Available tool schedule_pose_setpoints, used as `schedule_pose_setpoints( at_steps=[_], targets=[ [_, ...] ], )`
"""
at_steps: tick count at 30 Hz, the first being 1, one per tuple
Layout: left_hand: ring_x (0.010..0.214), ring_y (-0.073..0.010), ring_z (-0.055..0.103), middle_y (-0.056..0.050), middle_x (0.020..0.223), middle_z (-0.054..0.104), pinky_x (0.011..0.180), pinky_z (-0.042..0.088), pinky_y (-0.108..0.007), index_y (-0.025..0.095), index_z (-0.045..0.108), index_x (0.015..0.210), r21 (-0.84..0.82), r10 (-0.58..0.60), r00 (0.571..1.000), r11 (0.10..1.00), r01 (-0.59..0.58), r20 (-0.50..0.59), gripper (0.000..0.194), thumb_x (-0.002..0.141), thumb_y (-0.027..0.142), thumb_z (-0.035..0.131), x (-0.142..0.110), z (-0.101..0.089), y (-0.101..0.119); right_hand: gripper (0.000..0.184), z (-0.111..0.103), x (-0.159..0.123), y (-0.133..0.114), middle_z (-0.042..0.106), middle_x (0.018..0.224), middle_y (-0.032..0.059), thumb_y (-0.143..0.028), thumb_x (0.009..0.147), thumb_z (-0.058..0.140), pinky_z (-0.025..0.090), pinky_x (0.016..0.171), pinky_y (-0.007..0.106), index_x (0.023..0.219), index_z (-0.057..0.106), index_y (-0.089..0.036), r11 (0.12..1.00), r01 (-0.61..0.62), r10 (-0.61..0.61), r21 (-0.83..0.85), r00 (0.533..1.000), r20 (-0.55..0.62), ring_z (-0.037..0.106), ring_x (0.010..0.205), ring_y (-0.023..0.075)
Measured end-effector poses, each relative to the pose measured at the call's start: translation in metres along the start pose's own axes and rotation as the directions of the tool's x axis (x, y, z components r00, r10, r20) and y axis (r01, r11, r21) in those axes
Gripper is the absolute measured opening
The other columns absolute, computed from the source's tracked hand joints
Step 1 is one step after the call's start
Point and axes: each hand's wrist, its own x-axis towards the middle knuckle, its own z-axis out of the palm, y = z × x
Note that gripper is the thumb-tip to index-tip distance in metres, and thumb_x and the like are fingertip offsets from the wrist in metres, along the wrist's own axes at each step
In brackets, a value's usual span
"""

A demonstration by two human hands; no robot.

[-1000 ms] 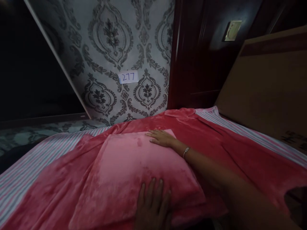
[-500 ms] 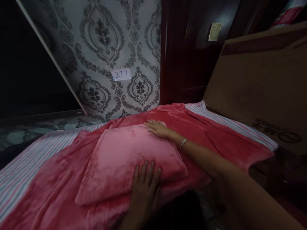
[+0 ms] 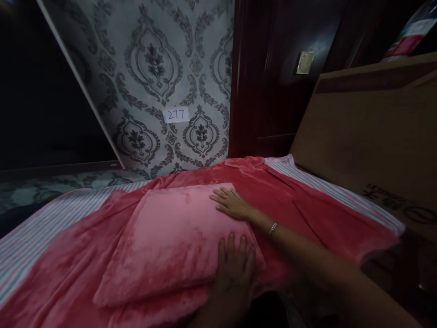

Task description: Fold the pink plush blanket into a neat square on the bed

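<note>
A plush pink pillow (image 3: 170, 232), or a bundle folded to that shape, lies flat on a spread red blanket (image 3: 273, 196). My right hand (image 3: 232, 204), with a bracelet at its wrist, rests open on the far right corner of the pillow. Lower down, my left hand (image 3: 235, 269) lies open on the near right edge, its fingers spread and pointing away from me. Neither hand is closed around anything. Beneath the blanket, a striped sheet (image 3: 58, 228) shows at the left and along the far right edge.
Behind stands a patterned wall with a paper label (image 3: 176, 115) reading 277. A dark screen (image 3: 51, 100) is at the left. On the right is a large cardboard box (image 3: 368, 127) with a bottle (image 3: 408, 38) on top. A switch (image 3: 305, 63) sits on dark wood panelling.
My left hand has slid right along the near edge of the pillow. My right hand has stayed near the far right corner. The view has tilted up slightly.
</note>
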Motion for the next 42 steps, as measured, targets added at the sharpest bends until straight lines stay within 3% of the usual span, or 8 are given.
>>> schedule_pose_setpoints(
  at_steps=[6,17,24,30,33,36,39,42],
  targets=[
    [0.150,-0.0479,0.013,-0.017,0.163,0.029,0.118,0.009,-0.065,0.015,0.042,0.150,-0.016,0.022,1.000,1.000,-0.022,0.019,0.074,0.085,0.043,0.063,-0.003,-0.004,-0.002,0.061,0.002,0.036,0.027,0.024,0.166,0.0036,-0.060,0.103,0.027,0.010,0.123,0.057,0.157,0.034,-0.032,0.985,-0.140,0.136,0.096,0.989,0.049,0.016,0.154,0.0282],
    [0.150,-0.0499,0.013,-0.018,0.166,0.021,0.116,0.018,-0.068,0.013,0.035,0.155,-0.086,0.013,0.996,0.996,-0.006,0.087,0.078,0.090,0.050,0.058,-0.004,-0.011,0.000,0.062,0.020,0.062,0.053,0.024,0.166,-0.0003,-0.058,0.103,0.020,0.010,0.124,0.056,0.158,0.032,-0.032,0.951,-0.272,0.269,0.145,0.962,0.034,0.015,0.154,0.0281],
    [0.149,-0.0478,0.019,-0.019,0.164,0.025,0.117,0.017,-0.065,0.012,0.034,0.155,-0.103,0.039,0.997,0.994,-0.033,0.059,0.074,0.096,0.054,0.047,-0.003,-0.016,-0.005,0.062,0.011,0.055,0.042,0.018,0.168,0.0046,-0.057,0.103,0.022,0.014,0.122,0.059,0.159,0.027,-0.031,0.939,-0.333,0.334,0.086,0.943,-0.003,0.011,0.155,0.0290],
    [0.148,-0.0398,0.029,-0.011,0.164,0.031,0.117,0.026,-0.062,0.027,0.042,0.151,-0.275,-0.002,0.998,0.961,0.019,0.063,0.062,0.096,0.054,0.048,-0.001,-0.032,-0.007,0.064,-0.008,0.020,0.013,0.013,0.169,0.0082,-0.056,0.103,0.021,0.016,0.119,0.064,0.161,0.020,-0.029,0.938,-0.343,0.346,0.039,0.934,-0.090,0.007,0.155,0.0312],
    [0.147,-0.0314,0.035,-0.008,0.155,0.048,0.121,0.023,-0.058,0.024,0.052,0.144,-0.300,-0.027,0.996,0.953,0.051,0.084,0.049,0.100,0.042,0.044,-0.003,-0.053,-0.025,0.063,-0.003,-0.016,-0.013,0.016,0.168,0.0099,-0.057,0.103,0.023,0.020,0.118,0.064,0.160,0.024,-0.029,0.960,-0.280,0.280,0.018,0.950,-0.137,0.012,0.154,0.0331],
    [0.145,-0.0301,0.039,-0.011,0.145,0.058,0.123,0.015,-0.062,0.020,0.059,0.137,-0.210,-0.123,0.989,0.968,0.137,0.081,0.041,0.101,0.028,0.041,-0.013,-0.074,-0.066,0.062,0.009,-0.055,-0.043,0.018,0.168,0.0084,-0.058,0.103,0.025,0.022,0.118,0.061,0.160,0.026,-0.033,0.984,-0.177,0.177,0.015,0.975,-0.134,0.015,0.153,0.0339],
    [0.147,-0.0343,0.035,-0.015,0.154,0.047,0.121,0.016,-0.065,0.020,0.053,0.144,-0.071,-0.346,0.923,0.930,0.361,0.165,0.047,0.099,0.032,0.045,-0.032,-0.086,-0.111,0.061,0.023,-0.080,-0.066,0.019,0.168,0.0051,-0.060,0.103,0.027,0.022,0.118,0.062,0.159,0.026,-0.036,0.988,-0.152,0.152,0.002,0.984,-0.091,0.016,0.153,0.0350],
    [0.148,-0.0427,0.030,-0.018,0.158,0.038,0.115,0.022,-0.072,0.019,0.048,0.148,0.035,-0.461,0.843,0.882,0.471,0.276,0.056,0.097,0.042,0.049,-0.055,-0.085,-0.140,0.061,0.035,-0.088,-0.076,0.020,0.167,0.0042,-0.060,0.102,0.031,0.019,0.119,0.064,0.158,0.029,-0.036,0.979,-0.200,0.196,-0.047,0.978,-0.075,0.015,0.153,0.0362]
  ],
)
